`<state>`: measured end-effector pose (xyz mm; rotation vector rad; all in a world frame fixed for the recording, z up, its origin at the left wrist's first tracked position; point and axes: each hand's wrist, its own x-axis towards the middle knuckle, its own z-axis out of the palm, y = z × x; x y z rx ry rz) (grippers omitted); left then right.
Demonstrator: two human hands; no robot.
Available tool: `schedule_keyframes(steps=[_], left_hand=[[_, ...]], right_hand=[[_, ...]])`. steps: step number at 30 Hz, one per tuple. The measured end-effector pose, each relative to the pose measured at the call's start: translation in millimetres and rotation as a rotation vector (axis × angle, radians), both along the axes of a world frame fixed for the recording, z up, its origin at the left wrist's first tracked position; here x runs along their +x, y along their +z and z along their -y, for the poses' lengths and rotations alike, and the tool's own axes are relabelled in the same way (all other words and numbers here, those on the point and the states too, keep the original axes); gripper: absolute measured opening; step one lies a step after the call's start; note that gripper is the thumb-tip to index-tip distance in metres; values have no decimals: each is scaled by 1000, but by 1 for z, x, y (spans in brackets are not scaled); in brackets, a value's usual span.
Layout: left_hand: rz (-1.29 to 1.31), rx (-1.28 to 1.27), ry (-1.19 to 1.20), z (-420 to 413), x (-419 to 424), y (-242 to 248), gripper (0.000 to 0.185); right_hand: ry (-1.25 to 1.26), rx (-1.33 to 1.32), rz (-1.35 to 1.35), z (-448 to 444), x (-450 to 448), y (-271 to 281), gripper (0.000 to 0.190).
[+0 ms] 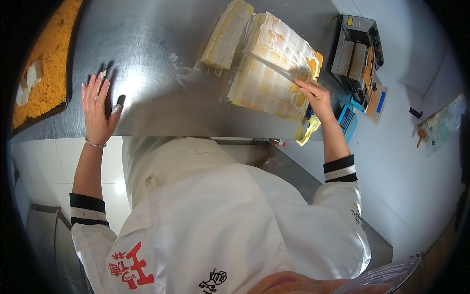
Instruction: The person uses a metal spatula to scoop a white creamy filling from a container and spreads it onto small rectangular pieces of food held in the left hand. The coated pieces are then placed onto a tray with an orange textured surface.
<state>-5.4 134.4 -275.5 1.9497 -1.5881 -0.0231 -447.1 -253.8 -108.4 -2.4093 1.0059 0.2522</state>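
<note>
On the steel worktop point(147, 110) lies a wide block of layered cake point(271, 84), its top covered with pale cream and light brown patches. My right hand point(316, 96) holds a long narrow spatula or knife point(271, 66) by one end, its blade lying over the cream; which tool it is, I cannot tell. A narrower cake strip point(228, 35) sits just left of the block, separated by a gap. Far to the left, my left hand point(97, 101) rests with fingers spread near the worktop, white cream on its fingertips, holding nothing.
A dark tray with orange-brown crumbly sheet cake point(55, 47) stands at the far left, a whitish piece on it. Right of the cake are a yellow wrapper point(310, 130), a blue device with a display point(348, 119) and a metal machine point(354, 58). Cream smears mark the steel.
</note>
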Motion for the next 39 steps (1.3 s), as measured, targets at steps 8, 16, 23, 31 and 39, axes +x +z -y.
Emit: schedule_keyframes(steps=[8,16,23,31,39], left_hand=[[22,-20,8,0,0,-4,65],[2,-9,22,-1,1,0,65],[-27,-11,37,-2,-1,-1,68],[-63,36,34,-5,0,-2,70],[-45,-33,15,-2,1,-3,67]], right_hand=[[-221,324,-78,33,37,75,29],[531,-679,-530,63,174,108,24],[920,-962,-592,63,208,81,21],[908,-766,-666,31,231,98,21],[902,-918,-716,55,230,73,20]])
